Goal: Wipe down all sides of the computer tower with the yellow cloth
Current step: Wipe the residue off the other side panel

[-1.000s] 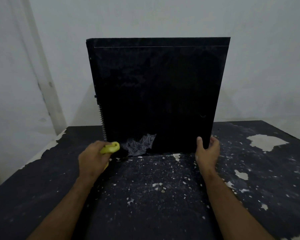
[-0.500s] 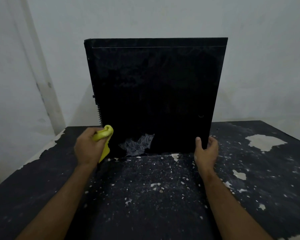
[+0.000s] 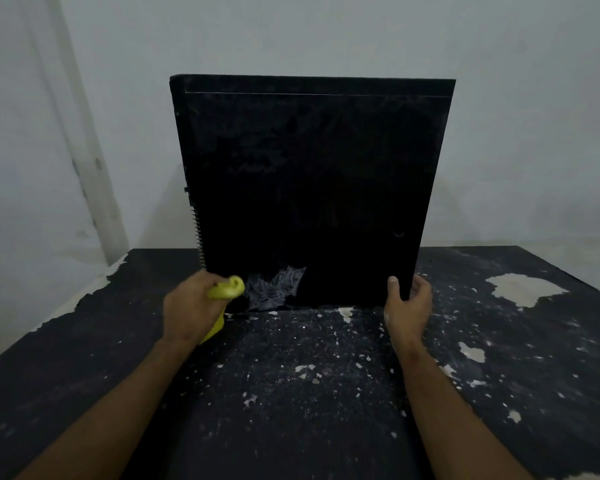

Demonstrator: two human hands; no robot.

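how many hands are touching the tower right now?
2. The left hand, gripping the yellow cloth, is at the computer tower's lower left corner; the right hand grips its lower right edge.

My left hand (image 3: 191, 306) grips the bunched yellow cloth (image 3: 226, 289), pressed at the lower left corner of the black computer tower (image 3: 312, 188). Just right of the cloth is a pale web-like smear (image 3: 278, 284). My right hand (image 3: 407, 303) holds the tower's lower right edge, thumb on the near face. Beneath both hands lies the flaking black table (image 3: 309, 393).
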